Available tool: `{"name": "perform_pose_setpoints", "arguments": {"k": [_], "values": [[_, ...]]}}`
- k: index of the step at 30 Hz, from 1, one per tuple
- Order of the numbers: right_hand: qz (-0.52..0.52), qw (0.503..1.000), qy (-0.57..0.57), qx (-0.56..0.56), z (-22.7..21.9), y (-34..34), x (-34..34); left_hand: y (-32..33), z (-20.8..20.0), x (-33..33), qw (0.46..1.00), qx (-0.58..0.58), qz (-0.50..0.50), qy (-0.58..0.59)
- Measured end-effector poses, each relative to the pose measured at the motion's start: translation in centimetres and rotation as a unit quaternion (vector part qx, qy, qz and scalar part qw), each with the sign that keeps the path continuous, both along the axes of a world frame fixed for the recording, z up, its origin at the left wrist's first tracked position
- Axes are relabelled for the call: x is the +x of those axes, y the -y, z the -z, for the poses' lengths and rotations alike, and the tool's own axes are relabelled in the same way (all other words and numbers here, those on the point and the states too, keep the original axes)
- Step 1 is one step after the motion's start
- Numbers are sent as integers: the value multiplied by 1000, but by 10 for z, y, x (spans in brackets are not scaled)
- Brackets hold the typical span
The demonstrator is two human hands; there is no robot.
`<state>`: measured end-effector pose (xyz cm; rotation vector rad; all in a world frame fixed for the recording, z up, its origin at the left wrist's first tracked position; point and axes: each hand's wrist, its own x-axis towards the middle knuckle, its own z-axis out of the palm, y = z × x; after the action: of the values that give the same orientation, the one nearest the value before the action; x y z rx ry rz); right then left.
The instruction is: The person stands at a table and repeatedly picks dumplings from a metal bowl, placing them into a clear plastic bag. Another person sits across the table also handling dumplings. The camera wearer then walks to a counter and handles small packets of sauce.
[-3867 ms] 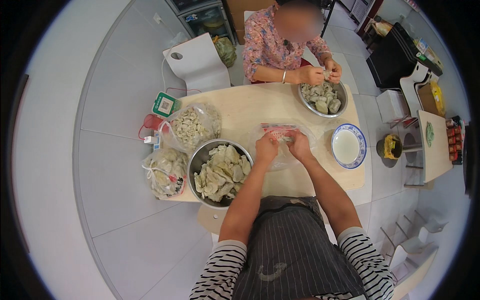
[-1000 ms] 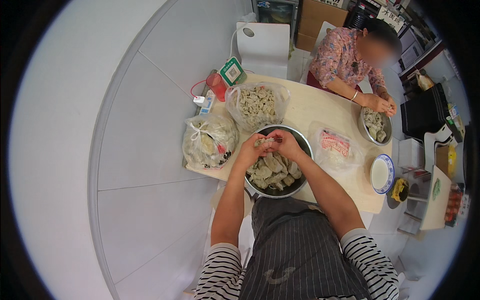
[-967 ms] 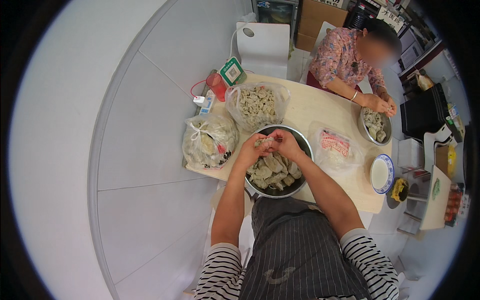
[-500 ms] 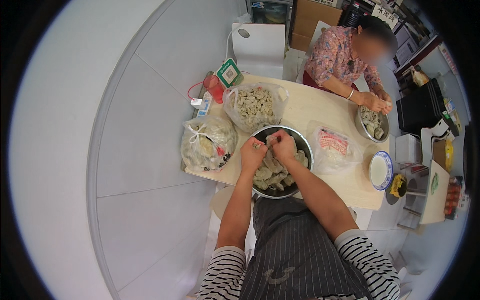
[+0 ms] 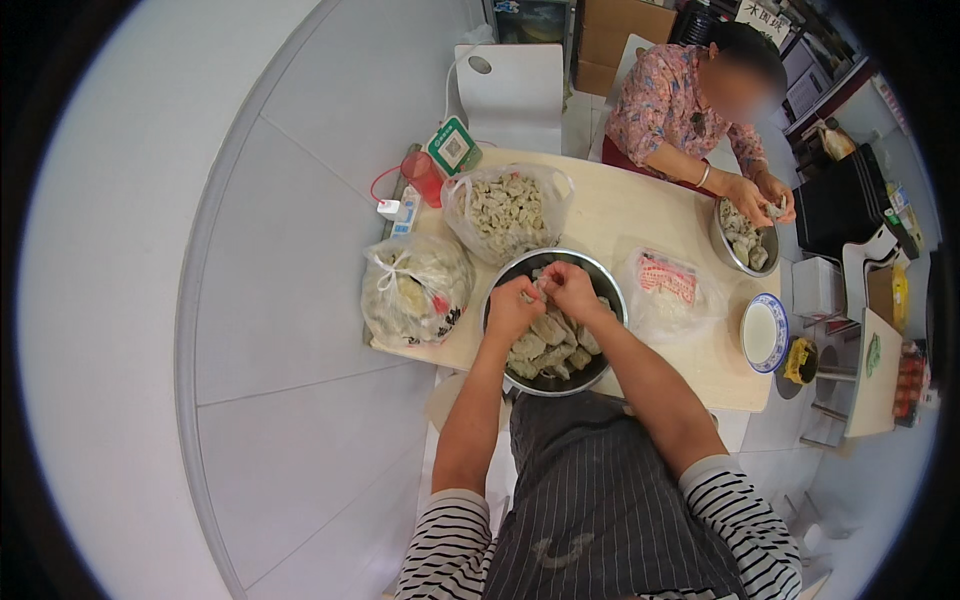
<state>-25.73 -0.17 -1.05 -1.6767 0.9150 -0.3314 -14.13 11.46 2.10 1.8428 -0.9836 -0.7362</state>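
Observation:
My left hand and my right hand meet above the far part of a steel bowl. Their fingers are pinched together around a small, pale greyish piece of food, mostly hidden by the fingertips. Larger, soft-looking grey-green lumps of the food fill the bowl beneath; I cannot make out their exact kind. Just beyond the bowl, an open clear plastic bag holds many smaller bits of similar colour. To the left sits a knotted clear bag full of pale lumps.
Across the table, a co-worker handles similar pieces over another steel bowl. A plastic bag with red print and a blue-rimmed white bowl lie to the right. A red cup and green code stand are at the far left.
My hands have come closer together, the left shifting right and turning inward over the bowl. The co-worker's hands have moved slightly apart.

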Motion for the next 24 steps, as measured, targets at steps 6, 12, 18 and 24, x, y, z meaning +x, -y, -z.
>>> {"name": "perform_pose_setpoints", "arguments": {"k": [6, 12, 18, 24], "values": [[-26, 966, 63, 250, -17, 8, -1, -3, -19, -1, 996, -54, -61, -22], [-61, 991, 6, 122, -15, -3, 0, 1, 5, 5, 998, 7, -30, -52], [-31, 994, -20, -101, -17, -1, 10, -2, 1, -1, 997, -25, -66, 12], [-91, 995, 47, -1, -26, 3, 6, -2, 10, 9, 990, -25, -58, -130]]}}
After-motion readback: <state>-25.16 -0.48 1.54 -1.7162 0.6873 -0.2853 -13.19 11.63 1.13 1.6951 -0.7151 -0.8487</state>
